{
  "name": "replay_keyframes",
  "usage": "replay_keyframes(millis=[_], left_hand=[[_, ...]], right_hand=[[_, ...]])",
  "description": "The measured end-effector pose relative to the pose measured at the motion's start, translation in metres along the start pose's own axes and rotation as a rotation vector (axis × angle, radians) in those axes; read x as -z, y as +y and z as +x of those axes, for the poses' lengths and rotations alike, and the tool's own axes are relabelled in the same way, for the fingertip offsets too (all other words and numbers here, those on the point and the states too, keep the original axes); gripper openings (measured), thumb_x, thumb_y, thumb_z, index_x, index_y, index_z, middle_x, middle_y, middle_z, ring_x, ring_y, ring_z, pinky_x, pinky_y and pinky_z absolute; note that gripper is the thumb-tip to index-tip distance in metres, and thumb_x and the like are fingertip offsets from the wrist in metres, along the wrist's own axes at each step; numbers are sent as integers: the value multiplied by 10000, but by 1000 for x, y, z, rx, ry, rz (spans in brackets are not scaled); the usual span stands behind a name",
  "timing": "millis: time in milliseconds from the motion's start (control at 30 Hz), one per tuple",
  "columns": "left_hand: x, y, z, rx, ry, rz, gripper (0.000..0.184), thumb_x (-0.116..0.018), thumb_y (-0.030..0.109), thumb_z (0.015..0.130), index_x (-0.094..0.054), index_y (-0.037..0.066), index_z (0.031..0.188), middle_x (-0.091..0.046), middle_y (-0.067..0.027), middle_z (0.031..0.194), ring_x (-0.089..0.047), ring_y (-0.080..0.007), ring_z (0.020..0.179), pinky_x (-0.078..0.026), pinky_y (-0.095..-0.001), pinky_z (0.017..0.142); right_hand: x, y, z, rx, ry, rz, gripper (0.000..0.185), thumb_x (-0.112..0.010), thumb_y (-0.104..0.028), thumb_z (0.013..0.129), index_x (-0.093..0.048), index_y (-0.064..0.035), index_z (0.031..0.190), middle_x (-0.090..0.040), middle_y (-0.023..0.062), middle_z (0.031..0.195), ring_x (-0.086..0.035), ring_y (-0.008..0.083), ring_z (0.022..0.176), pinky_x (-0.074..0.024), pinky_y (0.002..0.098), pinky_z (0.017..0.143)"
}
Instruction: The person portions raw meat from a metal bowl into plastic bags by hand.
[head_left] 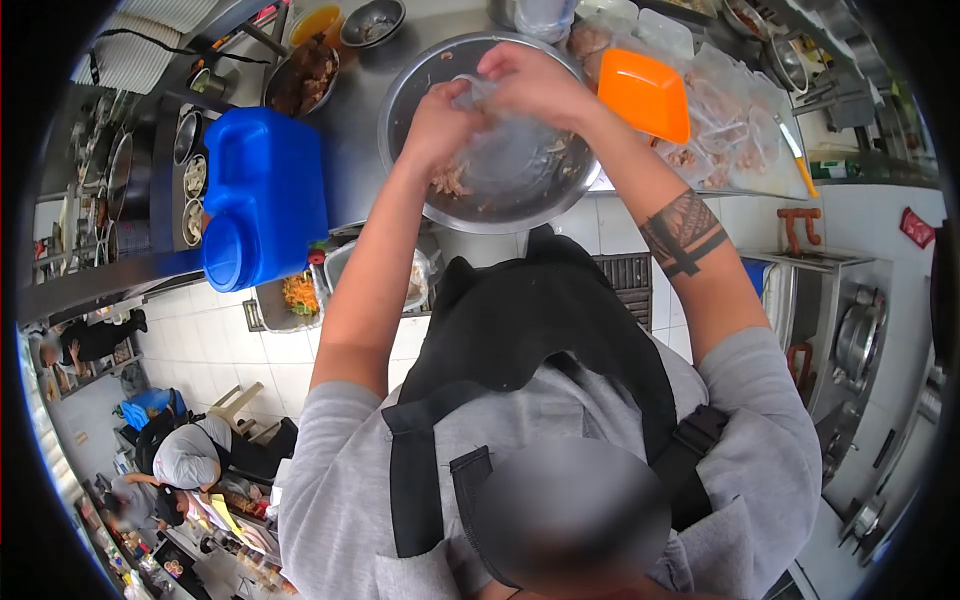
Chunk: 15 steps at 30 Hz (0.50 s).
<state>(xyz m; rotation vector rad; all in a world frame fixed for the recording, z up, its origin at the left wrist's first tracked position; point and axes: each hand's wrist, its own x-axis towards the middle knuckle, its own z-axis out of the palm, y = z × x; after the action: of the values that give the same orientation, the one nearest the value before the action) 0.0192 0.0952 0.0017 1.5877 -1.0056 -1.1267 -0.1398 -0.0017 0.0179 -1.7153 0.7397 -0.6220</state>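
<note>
My left hand (441, 128) and my right hand (532, 85) are both over a wide steel bowl (400, 125). Between them is a thin clear plastic bag (505, 140), blurred and hanging down into the bowl. The fingers of my left hand are closed on the bag's upper edge. My right hand is curled at its other side, with the fingertips partly smeared by motion. Shredded pale meat (450, 180) lies in the bottom of the bowl, partly hidden by the bag.
An orange plastic basin (645, 95) stands right of the bowl, beside several filled plastic bags (740, 125) and a yellow-handled knife (800, 165). At left are a blue jug (265, 190) and a bowl of dark meat (305, 80). Other people (195, 450) are at lower left.
</note>
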Motion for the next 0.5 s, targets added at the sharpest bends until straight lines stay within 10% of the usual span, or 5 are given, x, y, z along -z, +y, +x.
replay_keyframes(millis=[100,200,267,500], left_hand=[[0,-5,1,16,-59,-73,655,-731,-31,687,-580,-66,1323,-664,-107,975,-617,-146,746,-483,-286,637],[4,-4,3,42,-49,-81,660,-741,-40,674,-588,-54,1316,-663,-102,994,-625,-160,776,-501,-303,664],[9,-8,7,19,-123,-40,840,-808,63,724,-433,-135,1449,-530,-187,1393,-686,-221,941,-550,-319,707],[8,19,-11,26,-99,103,750,-780,82,747,-492,-129,1407,-523,-177,1410,-691,-234,1007,-568,-330,787]], right_hand=[[10,-39,-4,-299,-188,534,313,-679,-23,810,-641,-49,1119,-664,74,1038,-645,151,856,-537,290,716],[23,-36,3,-282,3,351,311,-723,-21,786,-632,-28,1083,-663,90,1013,-652,144,823,-553,292,737],[20,3,-3,-252,17,207,284,-729,-32,791,-634,-27,1058,-663,84,988,-652,139,825,-553,290,731],[3,15,-20,-306,-37,9,169,-706,-41,777,-673,-19,941,-689,52,874,-664,152,702,-551,303,648]])
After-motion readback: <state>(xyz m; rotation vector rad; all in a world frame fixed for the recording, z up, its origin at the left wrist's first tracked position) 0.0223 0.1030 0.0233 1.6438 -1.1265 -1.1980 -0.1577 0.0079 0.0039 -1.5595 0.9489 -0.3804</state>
